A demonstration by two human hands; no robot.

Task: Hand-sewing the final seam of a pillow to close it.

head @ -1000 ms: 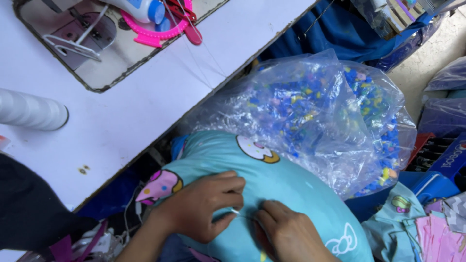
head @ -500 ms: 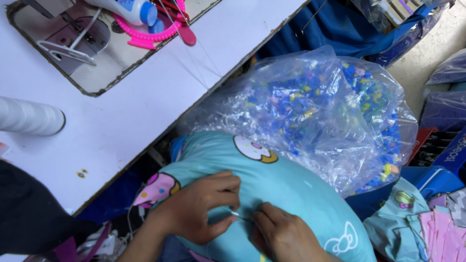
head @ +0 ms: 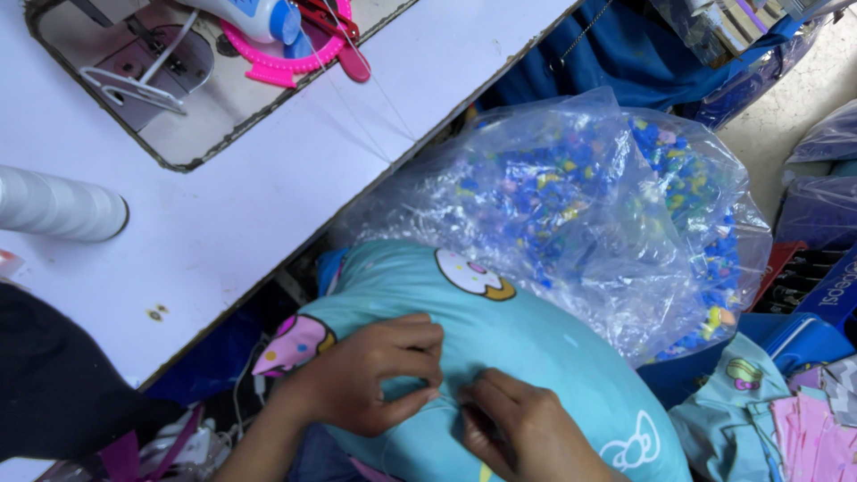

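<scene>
Head cam: my left hand [head: 370, 375] and right hand [head: 522, 433] both pinch the teal cushion [head: 527, 344]; whatever's between my fingertips is too tiny to see.

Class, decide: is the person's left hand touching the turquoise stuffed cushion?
Touching. The head view shows the left hand lying on the turquoise stuffed cushion, fingers pinching its fabric beside the right hand.
</scene>
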